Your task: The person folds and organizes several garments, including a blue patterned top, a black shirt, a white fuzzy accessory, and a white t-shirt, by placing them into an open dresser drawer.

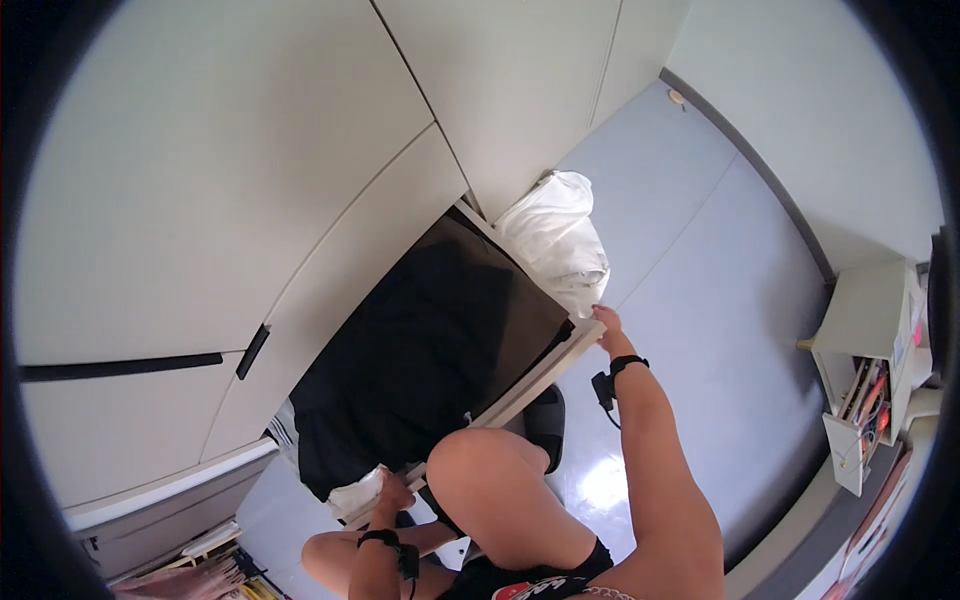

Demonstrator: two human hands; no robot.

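Your right arm (655, 430) reaches out nearly straight to your right hand (608, 328); your left hand (396, 490), its grip unclear, sits beside your bent right knee (475, 465).

Smooth, matt off-white panels form the wardrobe (210, 180) at left, with dull black handles (140, 368). The pale drawer (542, 376) has a smooth, matt rim. Inside, soft black cloth (400, 340) looks matt, beside a smooth brown panel (530, 320), its material unclear. Crumpled white fabric (553, 228) lies beyond, far side, looking soft and matt. The smooth grey floor (690, 270) is glossy, with a bright glare near.
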